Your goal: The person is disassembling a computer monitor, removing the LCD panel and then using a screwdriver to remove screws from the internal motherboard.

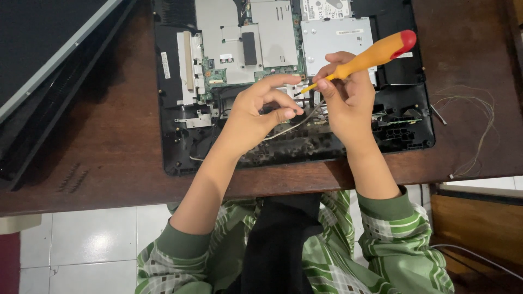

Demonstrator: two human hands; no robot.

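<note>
Orange-handled screwdriver, red cap at the butt, held in the right hand: fingers closed round the lower handle, thin shaft angled down-left toward the middle of an opened laptop. Left hand: thumb and forefinger curled into a narrow pinch just beside the tip, over a grey cable; whether anything sits in the pinch cannot be told. Laptop base: black plastic shell, flat on a brown wooden table, silver shields and a green board exposed in its upper half, a metal drive at upper right. Handling, by judgement: driver light and stiff, its smooth handle best gripped low, near the shaft, for control; the board fragile and the cable soft, so the base is better held by its rim. Also present: dark panel at far left; loose thin wires on the table at right; green patterned sleeves.
</note>
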